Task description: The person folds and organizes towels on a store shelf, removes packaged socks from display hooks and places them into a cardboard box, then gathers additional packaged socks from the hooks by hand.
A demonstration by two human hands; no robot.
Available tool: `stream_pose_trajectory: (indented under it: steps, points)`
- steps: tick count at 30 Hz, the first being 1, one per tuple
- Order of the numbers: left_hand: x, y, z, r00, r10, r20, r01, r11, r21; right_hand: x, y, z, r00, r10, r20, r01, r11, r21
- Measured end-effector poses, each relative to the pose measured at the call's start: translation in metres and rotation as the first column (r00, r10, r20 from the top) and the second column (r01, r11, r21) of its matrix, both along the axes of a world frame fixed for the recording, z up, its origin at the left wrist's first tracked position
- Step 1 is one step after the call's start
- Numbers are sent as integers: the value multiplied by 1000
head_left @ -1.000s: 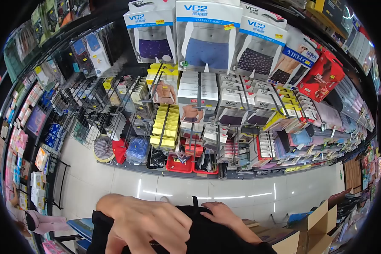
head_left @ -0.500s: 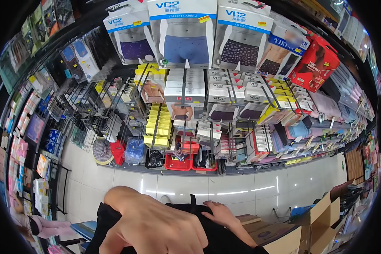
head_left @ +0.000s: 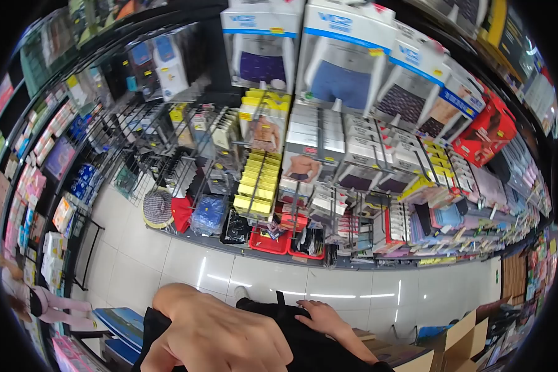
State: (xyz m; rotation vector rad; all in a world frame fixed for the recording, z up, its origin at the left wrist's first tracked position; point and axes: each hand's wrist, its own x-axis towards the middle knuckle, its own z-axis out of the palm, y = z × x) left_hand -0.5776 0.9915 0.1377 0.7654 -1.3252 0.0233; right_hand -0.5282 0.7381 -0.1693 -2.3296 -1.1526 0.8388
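My left hand (head_left: pixel 226 332) is large and close to the camera at the bottom, its back toward the view. Its fingers bend down past the lower edge, so their tips and anything in them are hidden. To its right, my right hand (head_left: pixel 319 317) rests on black cloth (head_left: pixel 263 310), fingers stretched and slightly apart, holding nothing visible. Beyond the hands stands a rack of boxed underwear, with yellow boxes (head_left: pixel 256 183), white boxes (head_left: pixel 313 139) and large display boxes (head_left: pixel 341 62) above.
Red baskets (head_left: pixel 270 242) sit at the rack's foot, beyond the tiled floor (head_left: pixel 192 263). An open cardboard box (head_left: pixel 462 341) is at lower right. Side shelves (head_left: pixel 62 155) line the left, where another person's legs (head_left: pixel 62 310) show. Blue packages (head_left: pixel 121 328) lie at lower left.
The view has swung so that the rack appears further right and tilted. My left hand's fingers, partly visible earlier, now run below the frame. My right hand stays on the black cloth.
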Motion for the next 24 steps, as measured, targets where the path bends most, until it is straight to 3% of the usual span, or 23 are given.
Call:
stream_pose_trajectory:
  steps: [7,11,13,16,24]
  points:
    - [-53,62,-9,979,203,11,-202,977,-64,-8,75,11,978,198,-73,-205,971,-123]
    - [-80,97,-18,962,272,1,-271,961,-63,-18,119,10,955,292,-44,-295,950,-100]
    - [-87,110,-27,871,473,131,-441,871,-216,-21,142,9,947,317,-49,-320,943,-87]
    - [-108,147,-20,907,420,23,-418,907,-59,-29,172,4,922,383,-59,-387,917,-94]
    - [-117,184,-26,903,429,10,-428,903,-28,-55,208,-5,929,364,-69,-367,930,-36]
